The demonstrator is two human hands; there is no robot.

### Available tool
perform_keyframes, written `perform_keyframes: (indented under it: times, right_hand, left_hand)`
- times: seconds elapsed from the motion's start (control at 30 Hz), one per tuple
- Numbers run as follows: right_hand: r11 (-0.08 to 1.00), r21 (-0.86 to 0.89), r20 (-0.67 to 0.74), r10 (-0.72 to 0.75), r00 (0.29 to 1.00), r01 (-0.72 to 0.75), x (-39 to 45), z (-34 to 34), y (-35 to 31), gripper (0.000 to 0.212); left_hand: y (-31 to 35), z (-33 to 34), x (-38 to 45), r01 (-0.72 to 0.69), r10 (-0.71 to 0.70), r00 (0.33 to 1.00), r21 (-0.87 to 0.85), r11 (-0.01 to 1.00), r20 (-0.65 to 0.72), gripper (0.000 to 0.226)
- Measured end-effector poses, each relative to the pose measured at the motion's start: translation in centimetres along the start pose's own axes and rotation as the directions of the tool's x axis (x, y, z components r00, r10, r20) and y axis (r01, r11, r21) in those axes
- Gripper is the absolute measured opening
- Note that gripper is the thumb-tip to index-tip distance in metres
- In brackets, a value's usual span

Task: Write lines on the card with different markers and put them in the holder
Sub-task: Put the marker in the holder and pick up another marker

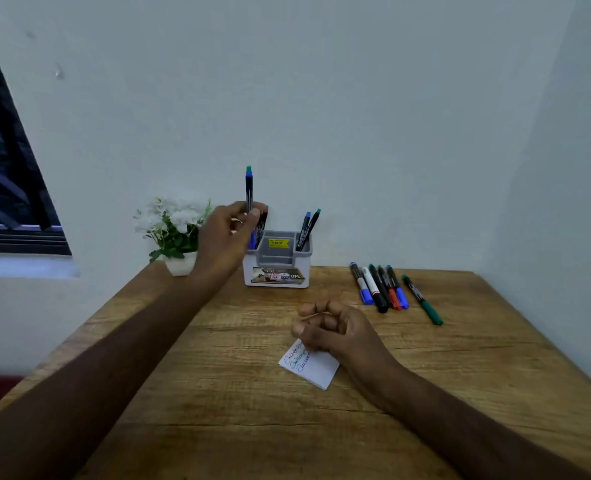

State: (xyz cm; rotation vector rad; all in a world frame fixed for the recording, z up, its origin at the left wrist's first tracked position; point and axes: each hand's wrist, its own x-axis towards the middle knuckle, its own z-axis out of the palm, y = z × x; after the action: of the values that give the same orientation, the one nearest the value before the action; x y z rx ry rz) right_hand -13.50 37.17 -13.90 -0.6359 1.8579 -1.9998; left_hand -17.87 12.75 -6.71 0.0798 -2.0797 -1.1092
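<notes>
Holder [276,268], near tabletop's far edge: yellow price tag [279,242] on inner wall, digits too blurred to read; front label [278,275] shows "OPL". Card [309,367]: three scrawled coloured lines, not legible.

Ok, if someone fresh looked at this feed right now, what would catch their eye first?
Probably the left hand at the back of the wooden table, holding blue-capped markers upright above the left side of the grey-and-white plastic holder. Next, the right hand resting on the small white card with coloured handwritten lines. Then the row of loose markers lying at the right.
</notes>
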Motion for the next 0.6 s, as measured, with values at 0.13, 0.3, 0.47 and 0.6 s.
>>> perform_keyframes:
  times: [0.13, 0.3, 0.47, 0.6]
  right_hand:
    - [1.000, -0.021, 0.023, -0.010, 1.000, 0.011, -0.1, 0.0, -0.2, 0.046]
    - [0.999, -0.046, 0.035, -0.002, 0.999, 0.003, -0.1, -0.1, -0.1, 0.038]
    - [0.997, -0.074, 0.040, -0.004, 0.999, 0.007, 0.1, -0.3, 0.2, 0.028]
    - [0.996, -0.083, 0.060, -0.017, 0.998, 0.022, 0.1, -0.2, 0.2, 0.025]
  left_hand:
    - [0.1, -0.3, 3.6, 0.044, -0.026, 0.994, 0.175, 0.984, -0.105, 0.029]
    - [-1.8, 1.1, 5.0, 0.168, -0.180, 0.984, 0.333, 0.928, 0.006, 0.033]
    - [-3.0, 1.7, 5.4, 0.140, -0.214, 0.970, 0.460, 0.877, 0.113, 0.019]
    - [-2.8, 1.2, 5.0, 0.073, -0.138, 0.985, 0.465, 0.882, 0.106, 0.030]
